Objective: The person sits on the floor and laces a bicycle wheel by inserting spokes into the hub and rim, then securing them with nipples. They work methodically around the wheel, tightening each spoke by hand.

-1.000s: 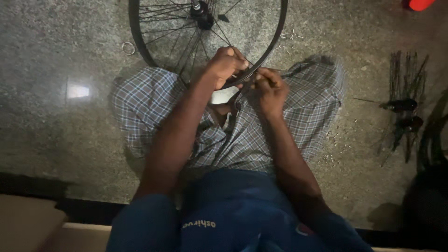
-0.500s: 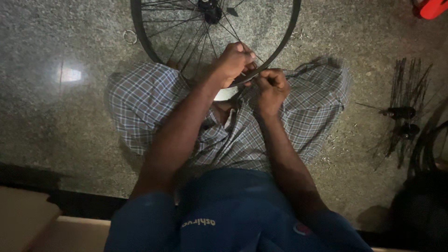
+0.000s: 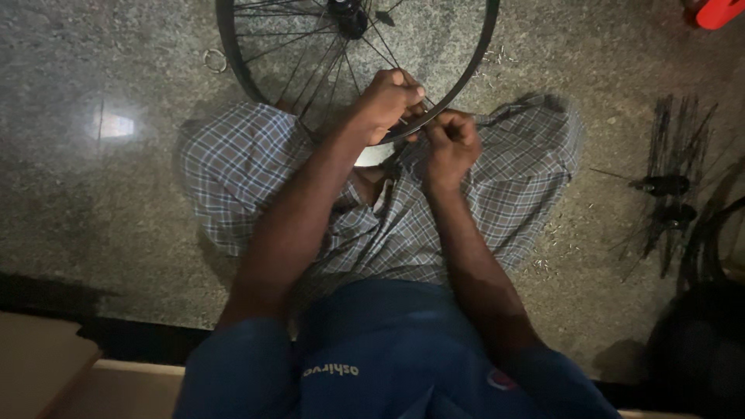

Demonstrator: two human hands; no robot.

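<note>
A black bicycle wheel rim [image 3: 233, 58] with thin spokes and a hub [image 3: 349, 15] rests on the stone floor in front of my lap. My left hand [image 3: 388, 101] grips the near edge of the rim, fingers curled over it. Right beside it, my right hand [image 3: 450, 140] is closed at the rim, pinching something small that I cannot make out. A white object [image 3: 374, 155] peeks out just under my hands. My legs are covered by a checked cloth [image 3: 233, 171].
A small metal ring [image 3: 215, 60] lies on the floor left of the wheel. A bundle of loose spokes and dark hubs [image 3: 667, 186] lies at the right. A red object [image 3: 718, 12] sits at the top right corner. Another dark wheel [image 3: 722, 240] lies at the right edge.
The view has shifted slightly, so the wheel sits a little further right. Both hands stay at the same spot on the rim, with small finger movements.
</note>
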